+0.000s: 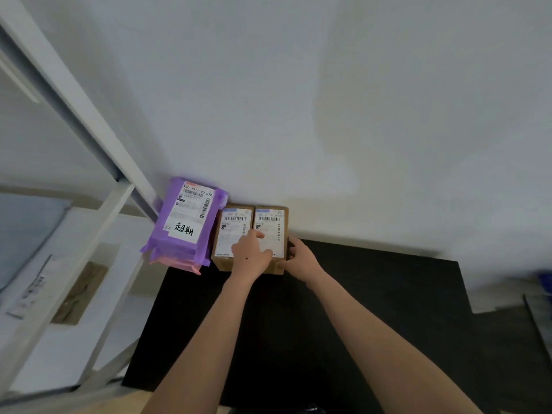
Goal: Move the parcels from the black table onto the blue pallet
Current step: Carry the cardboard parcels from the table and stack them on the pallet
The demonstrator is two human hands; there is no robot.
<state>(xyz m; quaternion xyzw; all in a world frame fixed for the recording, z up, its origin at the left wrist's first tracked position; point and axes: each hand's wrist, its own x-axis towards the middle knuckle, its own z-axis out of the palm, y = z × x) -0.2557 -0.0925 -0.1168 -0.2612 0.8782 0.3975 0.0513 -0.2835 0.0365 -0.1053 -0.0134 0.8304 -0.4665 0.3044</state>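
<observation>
Two brown cardboard parcels with white labels stand side by side at the far left of the black table (343, 309), against the wall. My left hand (250, 255) lies on top of the right parcel (273, 222), fingers across its label. Gripping that same parcel's right side and front corner is my right hand (301, 259). The left brown parcel (230, 231) touches it. A purple plastic mailer (186, 222) with a label and handwritten note lies on a pink one at the table's far left corner. The blue pallet is not in view.
A white metal shelf frame (98, 243) stands close to the left of the table, with a flat brown parcel (80, 291) on a lower shelf. A white wall (328, 115) runs right behind the parcels. Something blue (545, 282) shows at the right edge.
</observation>
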